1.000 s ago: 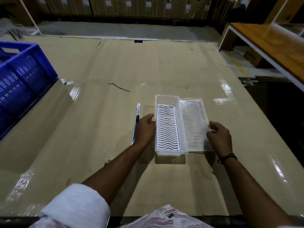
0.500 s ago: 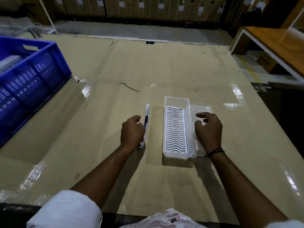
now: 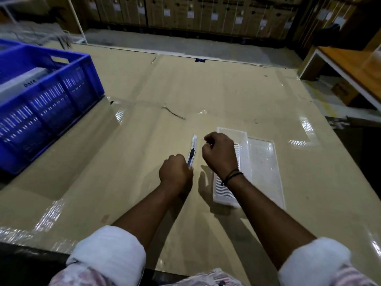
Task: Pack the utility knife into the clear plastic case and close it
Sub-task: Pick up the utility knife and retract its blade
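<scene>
The utility knife is gripped at its near end by the closed left hand on the table, left of the open clear plastic case, over which the loosely curled, empty right hand is held.

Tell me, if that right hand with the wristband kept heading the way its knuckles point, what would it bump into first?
Most likely the utility knife. The right hand hangs over the open clear case, its curled fingers aimed left toward the knife, which the left hand grips at its near end. How high the right hand is remains unclear.
</scene>
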Available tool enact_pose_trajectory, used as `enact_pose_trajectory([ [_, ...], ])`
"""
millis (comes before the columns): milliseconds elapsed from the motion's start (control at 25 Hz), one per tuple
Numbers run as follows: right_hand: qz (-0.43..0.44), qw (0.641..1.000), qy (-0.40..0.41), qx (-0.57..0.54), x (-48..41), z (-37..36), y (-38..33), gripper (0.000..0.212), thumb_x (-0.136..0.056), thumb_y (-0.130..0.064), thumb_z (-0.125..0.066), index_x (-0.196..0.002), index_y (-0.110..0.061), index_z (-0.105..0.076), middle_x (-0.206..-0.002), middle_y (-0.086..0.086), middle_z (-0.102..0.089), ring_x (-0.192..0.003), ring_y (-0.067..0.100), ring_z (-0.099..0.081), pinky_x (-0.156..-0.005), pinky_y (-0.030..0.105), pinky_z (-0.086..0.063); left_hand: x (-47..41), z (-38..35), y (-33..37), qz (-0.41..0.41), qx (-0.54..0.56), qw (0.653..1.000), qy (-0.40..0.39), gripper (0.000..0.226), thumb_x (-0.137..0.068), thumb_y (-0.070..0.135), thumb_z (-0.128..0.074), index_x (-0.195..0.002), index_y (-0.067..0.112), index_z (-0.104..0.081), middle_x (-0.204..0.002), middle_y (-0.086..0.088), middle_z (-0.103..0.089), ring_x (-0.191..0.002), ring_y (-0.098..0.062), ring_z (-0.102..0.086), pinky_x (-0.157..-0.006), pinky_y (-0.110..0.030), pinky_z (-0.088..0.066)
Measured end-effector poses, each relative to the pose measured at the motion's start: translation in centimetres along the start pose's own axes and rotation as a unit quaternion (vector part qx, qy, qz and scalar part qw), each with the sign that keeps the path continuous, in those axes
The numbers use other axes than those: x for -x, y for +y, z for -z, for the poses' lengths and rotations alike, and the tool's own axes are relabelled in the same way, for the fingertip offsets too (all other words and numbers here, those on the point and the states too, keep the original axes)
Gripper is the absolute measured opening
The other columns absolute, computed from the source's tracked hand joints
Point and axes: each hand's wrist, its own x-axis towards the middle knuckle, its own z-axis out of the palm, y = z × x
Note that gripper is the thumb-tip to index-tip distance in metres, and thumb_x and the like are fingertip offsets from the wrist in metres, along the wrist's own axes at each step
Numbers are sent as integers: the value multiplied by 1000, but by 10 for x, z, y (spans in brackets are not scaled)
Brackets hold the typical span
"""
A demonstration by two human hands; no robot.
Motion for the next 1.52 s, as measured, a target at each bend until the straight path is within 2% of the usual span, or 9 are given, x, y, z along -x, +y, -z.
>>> enact_pose_trajectory([
  [480, -52, 997, -56, -30, 5, -19, -11, 26, -79, -8, -60, -100, -6, -77, -101, 11, -78, -98, 25, -70, -88, 32, -53, -2, 5, 3, 38, 58, 997, -26, 32, -86, 33, -73, -105, 7, -72, -105, -13, -73, -98, -36, -72, -68, -32, -48],
  [680, -87, 994, -57, -45, 6, -20, -10, 30, -83, -12, -60, -109, -7, -74, -108, 10, -76, -103, 23, -69, -93, 34, -54, -6, 6, -6, 41, 188, 981, -12, 19, -84, 31, -77, -84, 12, -79, -78, -5, -78, -71, -22, -75, -69, -34, -63],
  [800, -116, 990, -34, -70, -3, -16, -15, 25, -91, -26, -62, -93, -4, -73, -87, 7, -73, -86, 25, -66, -76, 34, -49, -8, 14, 0, 28, 304, 952, -6, 20, -83, 33, -79, -72, 16, -78, -65, 0, -77, -61, -16, -76, -72, -39, -67],
  [880, -133, 985, -32, -104, -14, -12, -17, 39, -92, -39, -60, -70, -8, -70, -67, 4, -70, -73, 28, -67, -69, 38, -50, -8, 24, 9, 2, 363, 932, -14, 21, -83, 32, -80, -71, 15, -78, -64, -2, -77, -60, -15, -77, -71, -42, -68],
  [960, -168, 970, -23, -175, -25, -4, -20, 50, -90, -44, -62, -51, -13, -60, -46, -4, -58, -56, 22, -59, -65, 40, -53, -6, 36, 21, -26, 411, 911, -24, 19, -84, 30, -80, -77, 12, -80, -70, -6, -79, -65, -19, -78, -71, -46, -68],
  [1040, -184, 953, -3, -240, -34, 9, -23, 51, -88, -41, -67, -47, -12, -58, -42, -9, -49, -52, 17, -50, -63, 38, -51, -4, 45, 33, -59, 442, 895, -26, 18, -86, 29, -79, -84, 12, -79, -76, -8, -80, -71, -22, -79, -72, -49, -68],
  [1200, -159, 936, 42, -312, -50, 44, -30, 37, -90, -31, -71, -75, 3, -73, -66, 8, -66, -61, 16, -56, -65, 32, -47, 4, 63, 55, -126, 448, 885, -6, 23, -89, 33, -77, -107, 19, -75, -86, -1, -79, -69, -16, -79, -72, -48, -67],
  [1360, -162, 922, 70, -346, -60, 68, -27, 33, -90, -30, -71, -82, 1, -75, -72, 11, -68, -65, 17, -58, -65, 33, -51, 18, 81, 65, -226, 385, 894, -46, 76, -82, 33, -86, -148, 31, -48, -110, 7, -72, -70, -10, -77, -75, -34, -66],
  [1520, -156, 914, 75, -368, -62, 78, -22, 32, -90, -30, -72, -82, 1, -75, -70, 9, -65, -65, 20, -57, -67, 37, -50, 23, 90, 69, -312, 279, 906, -69, 112, -72, 32, -94, -161, 41, -26, -131, 9, -65, -77, -6, -72, -78, -29, -64],
])
